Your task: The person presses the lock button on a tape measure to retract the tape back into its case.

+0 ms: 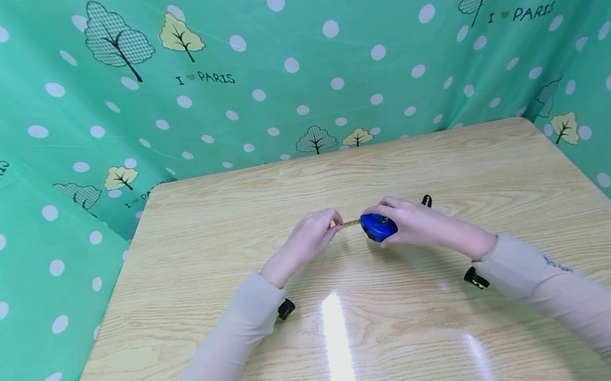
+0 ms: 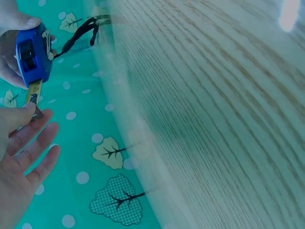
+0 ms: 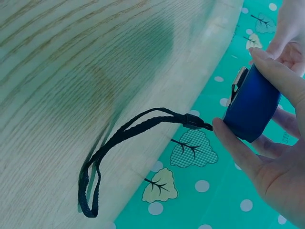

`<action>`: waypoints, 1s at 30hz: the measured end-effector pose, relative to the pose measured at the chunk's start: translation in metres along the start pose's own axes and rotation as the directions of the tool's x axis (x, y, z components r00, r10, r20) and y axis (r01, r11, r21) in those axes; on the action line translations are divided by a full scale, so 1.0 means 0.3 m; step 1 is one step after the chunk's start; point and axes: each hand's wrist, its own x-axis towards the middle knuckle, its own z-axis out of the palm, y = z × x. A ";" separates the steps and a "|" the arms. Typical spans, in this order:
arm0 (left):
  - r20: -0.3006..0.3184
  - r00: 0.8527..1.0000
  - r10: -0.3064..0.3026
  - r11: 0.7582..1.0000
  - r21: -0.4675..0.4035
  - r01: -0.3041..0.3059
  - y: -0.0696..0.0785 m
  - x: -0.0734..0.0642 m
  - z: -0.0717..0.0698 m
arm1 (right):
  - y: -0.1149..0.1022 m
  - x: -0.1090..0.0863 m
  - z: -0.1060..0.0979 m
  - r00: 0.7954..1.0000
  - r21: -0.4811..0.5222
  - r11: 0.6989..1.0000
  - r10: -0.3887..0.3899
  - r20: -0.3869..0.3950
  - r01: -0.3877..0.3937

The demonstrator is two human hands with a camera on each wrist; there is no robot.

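A blue tape measure point(image 1: 377, 227) is held above the wooden table by my right hand point(image 1: 409, 223), its thumb and fingers gripping the case. Out of the case comes a short length of yellow blade point(image 1: 351, 223). My left hand point(image 1: 313, 234) pinches the blade's end hook point(image 2: 38, 112) between thumb and index finger, the other fingers loosely extended in the left wrist view. From the case hangs a black wrist strap point(image 3: 143, 125), its loop touching the tabletop in the right wrist view. A black lock button point(image 2: 28, 54) shows on the case.
The wooden table point(image 1: 201, 228) spreads beneath both hands, with light glare on its near part. Behind it and along the sides hangs a green dotted curtain point(image 1: 270, 93) printed with trees. Black wrist cameras point(image 1: 476, 278) sit under both sleeves.
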 end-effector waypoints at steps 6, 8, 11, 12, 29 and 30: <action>-0.012 0.999 0.030 1.000 0.005 -0.030 0.003 0.006 0.008 | -0.001 0.002 0.005 1.000 -0.008 1.000 -0.020 -0.017 0.020; -0.016 0.999 0.029 1.000 0.004 -0.029 0.005 0.008 0.010 | -0.002 0.001 0.006 1.000 -0.008 1.000 -0.022 -0.023 0.021; -0.023 0.999 0.042 0.999 -0.003 -0.042 0.010 0.011 0.011 | -0.003 -0.001 0.007 0.999 -0.018 0.999 -0.039 -0.034 0.039; -0.026 0.998 0.049 0.999 -0.010 -0.050 0.011 0.012 0.010 | -0.004 -0.001 0.008 0.998 -0.023 0.999 -0.049 -0.038 0.048; -0.010 0.999 -0.040 0.999 0.004 0.040 -0.035 -0.029 -0.035 | 0.051 -0.015 0.017 0.998 -0.019 0.998 0.064 0.001 -0.064; -0.004 0.999 -0.045 0.999 0.006 0.045 -0.037 -0.031 -0.038 | 0.055 -0.016 0.018 0.998 -0.020 0.998 0.066 -0.002 -0.066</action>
